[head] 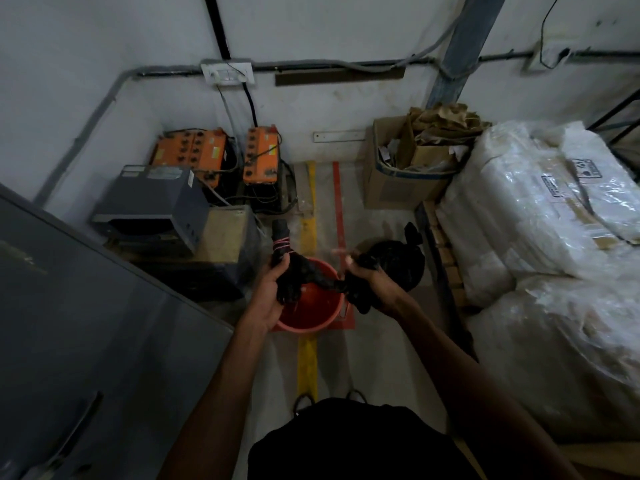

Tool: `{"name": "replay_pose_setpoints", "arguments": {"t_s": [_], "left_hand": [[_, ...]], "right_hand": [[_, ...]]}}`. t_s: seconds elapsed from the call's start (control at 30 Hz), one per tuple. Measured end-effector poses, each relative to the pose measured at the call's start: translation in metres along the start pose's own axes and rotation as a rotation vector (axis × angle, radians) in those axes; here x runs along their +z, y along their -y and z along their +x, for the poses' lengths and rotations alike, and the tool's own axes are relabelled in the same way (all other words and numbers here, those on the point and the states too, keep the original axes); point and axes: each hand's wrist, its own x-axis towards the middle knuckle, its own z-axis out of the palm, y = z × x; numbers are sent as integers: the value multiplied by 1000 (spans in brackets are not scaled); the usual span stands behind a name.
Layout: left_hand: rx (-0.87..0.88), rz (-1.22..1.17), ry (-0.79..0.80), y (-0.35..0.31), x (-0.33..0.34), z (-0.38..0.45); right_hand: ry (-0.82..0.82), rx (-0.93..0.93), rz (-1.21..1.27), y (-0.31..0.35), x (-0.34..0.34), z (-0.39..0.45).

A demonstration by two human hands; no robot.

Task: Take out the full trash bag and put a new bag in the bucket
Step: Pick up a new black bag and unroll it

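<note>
Left hand (273, 289) clenched round roll of bags (282, 249); right hand (363, 277) pinching new bag (318, 280) pulled from it, over red bucket (311, 320). Right fingertips blurred; full trash bag (401, 258) just beyond.

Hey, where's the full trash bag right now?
In the head view, the full bag sits tied on the floor just right of the red bucket, behind the right hand and beside the pallet of wrapped bundles.
</note>
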Motion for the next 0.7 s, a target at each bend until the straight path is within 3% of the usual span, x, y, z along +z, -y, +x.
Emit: {"name": "replay_pose_setpoints", "arguments": {"t_s": [0.13,0.2,0.33,0.43,0.6,0.7], "left_hand": [[14,116,-34,-4,-2,0],[28,155,-49,-2,-1,0],[-65,44,-14,6,1,-5],[-166,116,72,13,-2,-5],[137,494,100,24,3,-10],[230,664,211,30,2,-20]], "right_hand": [[40,-179,-666,10,4,-6],[-15,-201,-828,8,3,-1],[-158,-172,-850,-5,-4,10],[-176,-181,-880,-3,-7,14],[-162,-308,-936,22,-2,19],[-198,-335,-921,40,-9,32]]}}
